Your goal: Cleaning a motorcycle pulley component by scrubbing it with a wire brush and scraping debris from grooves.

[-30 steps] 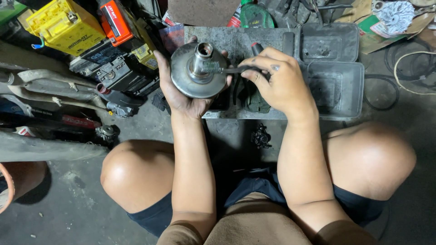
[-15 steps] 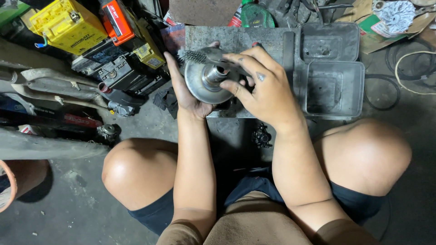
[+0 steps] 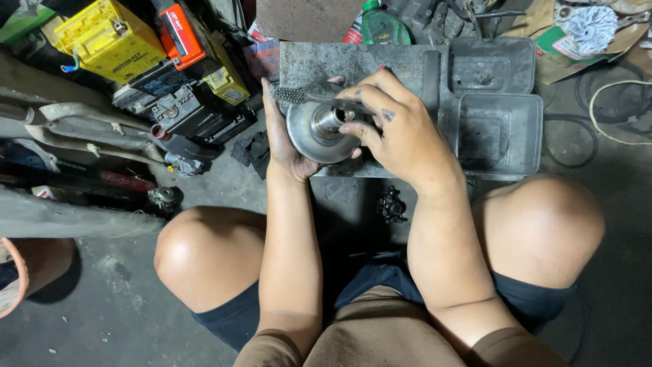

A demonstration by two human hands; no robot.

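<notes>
1. Pulley disc (image 3: 319, 132), round grey metal with a raised central hub, sits cupped from below in the left hand (image 3: 280, 146), fingers curled around its rim.
2. Right hand (image 3: 397, 129) pinches a wire brush (image 3: 299, 96) (bristles over the disc's upper edge).
3. Behind lies a grey metal tray (image 3: 492, 115), with a yellow battery (image 3: 109, 39) far left.

Grimy concrete floor (image 3: 88, 319), dimly lit. Batteries (image 3: 109, 41) stacked at the upper left. Grey plastic trays (image 3: 499, 129) beside coiled cable (image 3: 614, 109).
</notes>
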